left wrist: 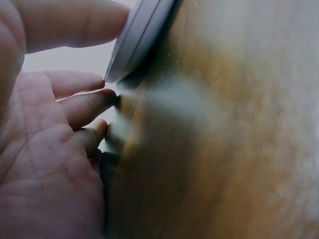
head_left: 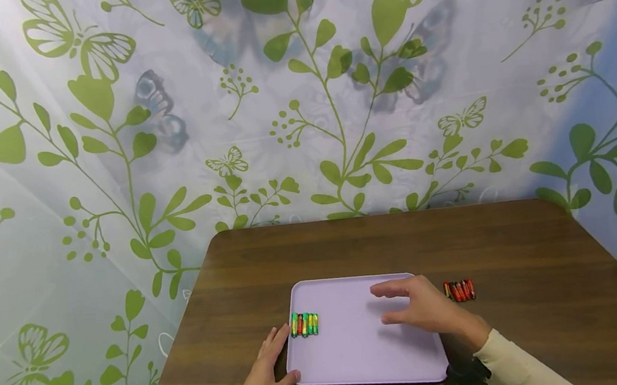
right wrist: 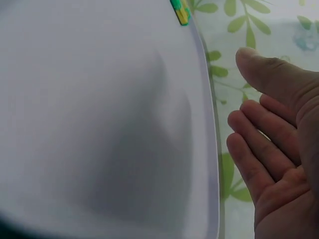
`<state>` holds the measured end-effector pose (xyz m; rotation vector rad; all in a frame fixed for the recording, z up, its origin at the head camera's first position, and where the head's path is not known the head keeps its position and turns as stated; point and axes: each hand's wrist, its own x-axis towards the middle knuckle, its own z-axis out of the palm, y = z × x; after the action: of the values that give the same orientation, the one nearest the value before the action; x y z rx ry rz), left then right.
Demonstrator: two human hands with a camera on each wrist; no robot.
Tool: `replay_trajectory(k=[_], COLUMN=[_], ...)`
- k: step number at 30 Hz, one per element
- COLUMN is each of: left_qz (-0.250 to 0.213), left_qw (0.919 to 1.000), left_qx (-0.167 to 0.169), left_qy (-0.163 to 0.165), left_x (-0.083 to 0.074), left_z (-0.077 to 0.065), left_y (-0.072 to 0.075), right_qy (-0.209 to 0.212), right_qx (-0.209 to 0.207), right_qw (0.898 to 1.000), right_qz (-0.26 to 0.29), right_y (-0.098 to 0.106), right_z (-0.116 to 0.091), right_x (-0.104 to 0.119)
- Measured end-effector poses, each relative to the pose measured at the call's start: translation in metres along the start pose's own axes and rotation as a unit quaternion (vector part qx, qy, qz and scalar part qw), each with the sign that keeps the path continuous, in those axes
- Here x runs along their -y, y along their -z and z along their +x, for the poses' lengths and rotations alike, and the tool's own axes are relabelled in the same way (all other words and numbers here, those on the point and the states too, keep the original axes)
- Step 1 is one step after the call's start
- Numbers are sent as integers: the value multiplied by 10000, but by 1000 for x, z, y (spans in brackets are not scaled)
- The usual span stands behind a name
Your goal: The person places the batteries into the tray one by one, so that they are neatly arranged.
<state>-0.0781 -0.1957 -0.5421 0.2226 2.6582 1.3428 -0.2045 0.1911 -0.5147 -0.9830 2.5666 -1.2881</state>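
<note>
A pale purple tray (head_left: 359,356) lies on the brown wooden table. At its left side sits a row of several batteries (head_left: 304,324), mostly green and yellow with a red one among them. My left hand (head_left: 265,372) touches the tray's left edge, its thumb at the front left corner and its fingers extended along the side; the left wrist view shows the thumb against the rim. Above the right half of the tray hovers my right hand (head_left: 419,306), thumb and fingers apart, holding nothing. Its shadow falls on the tray.
Right of the tray, a row of several red and black batteries (head_left: 459,290) lies on the wooden table (head_left: 494,242). A dark object (head_left: 465,372) is partly hidden under the right sleeve. A leaf-and-butterfly patterned curtain (head_left: 298,93) hangs behind the table.
</note>
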Motion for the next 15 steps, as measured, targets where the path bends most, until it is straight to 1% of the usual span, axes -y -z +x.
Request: replay_trajectory(k=[4, 8, 15], left_qz=[16, 15, 16], left_qw=[10000, 10000, 10000], left_qx=[-8, -36, -39], left_qy=[-23, -77, -32], left_x=[0, 0, 1], left_z=[0, 0, 0], left_y=[0, 0, -1], right_qy=[-73, -126, -372], right_qx=[-124, -300, -614], right_qw=[9998, 9984, 9941], right_qz=[-150, -453, -808], right_y=[20, 39, 70], right_z=[-12, -26, -56], right_x=[-8, -18, -35])
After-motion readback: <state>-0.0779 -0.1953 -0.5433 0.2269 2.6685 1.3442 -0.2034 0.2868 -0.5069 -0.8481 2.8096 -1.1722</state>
